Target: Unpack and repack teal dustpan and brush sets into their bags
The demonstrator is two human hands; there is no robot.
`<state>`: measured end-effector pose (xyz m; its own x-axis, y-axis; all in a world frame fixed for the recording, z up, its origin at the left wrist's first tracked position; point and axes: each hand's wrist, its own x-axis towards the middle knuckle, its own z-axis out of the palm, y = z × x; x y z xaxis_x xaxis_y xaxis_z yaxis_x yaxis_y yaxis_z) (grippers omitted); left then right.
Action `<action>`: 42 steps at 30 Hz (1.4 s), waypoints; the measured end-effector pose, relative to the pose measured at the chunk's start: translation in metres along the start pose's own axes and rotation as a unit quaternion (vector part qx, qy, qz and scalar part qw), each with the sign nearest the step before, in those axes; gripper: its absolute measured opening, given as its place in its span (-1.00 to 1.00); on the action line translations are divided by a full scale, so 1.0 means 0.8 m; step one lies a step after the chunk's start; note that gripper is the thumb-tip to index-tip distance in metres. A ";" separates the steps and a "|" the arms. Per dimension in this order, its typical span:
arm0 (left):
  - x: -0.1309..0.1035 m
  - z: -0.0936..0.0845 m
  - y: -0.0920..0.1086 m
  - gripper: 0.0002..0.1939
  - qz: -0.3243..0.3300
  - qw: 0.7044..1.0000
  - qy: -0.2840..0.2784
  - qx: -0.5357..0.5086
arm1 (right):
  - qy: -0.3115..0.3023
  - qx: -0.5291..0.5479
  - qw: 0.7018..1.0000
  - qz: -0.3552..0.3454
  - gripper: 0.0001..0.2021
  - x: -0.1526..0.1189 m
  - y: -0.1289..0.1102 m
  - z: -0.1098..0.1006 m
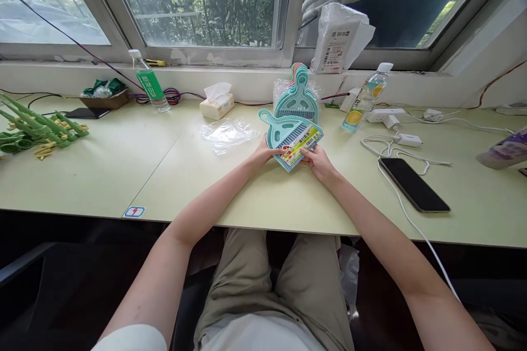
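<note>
Between my two hands I hold a light-teal mini dustpan and brush set (pixel 279 130) with a yellow and white label along its lower edge. It is tilted, its handle pointing up to the left. My left hand (pixel 267 151) is closed on its lower left side, thumb over the front. On the lower right, my right hand (pixel 317 161) grips the label edge. Just behind stands a stack of similar dustpan sets (pixel 297 93) in teal and other colours, with clear film around it. A crumpled clear plastic bag (pixel 228 134) lies left of my hands.
A tissue pack (pixel 217 105) and a green-labelled bottle (pixel 150 83) stand at the left, beyond them green stalks (pixel 41 126). To the right are a lemon-print bottle (pixel 366 99), white cables, a power strip (pixel 385 115) and a phone (pixel 414 184).
</note>
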<state>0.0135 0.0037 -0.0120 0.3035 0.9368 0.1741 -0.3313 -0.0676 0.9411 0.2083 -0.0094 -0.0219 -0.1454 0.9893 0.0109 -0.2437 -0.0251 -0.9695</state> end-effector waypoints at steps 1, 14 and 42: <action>0.001 -0.001 0.000 -0.16 -0.002 1.000 -0.010 0.001 | 0.004 0.002 1.000 -0.004 -0.70 0.000 0.000 -0.001; 0.003 -0.115 0.040 -0.85 -0.023 0.797 0.260 0.545 | 0.032 0.014 0.999 -0.023 -0.72 -0.002 -0.004 -0.012; -0.008 -0.065 0.062 -0.57 0.026 0.645 0.241 0.725 | 0.004 -0.030 0.999 0.025 -0.69 -0.009 -0.009 0.003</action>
<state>-0.0517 0.0123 0.0184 -0.1032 0.8948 0.4343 0.9595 -0.0255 0.2805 0.2087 -0.0168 -0.0142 -0.1475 0.9883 -0.0399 -0.1777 -0.0662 -0.9818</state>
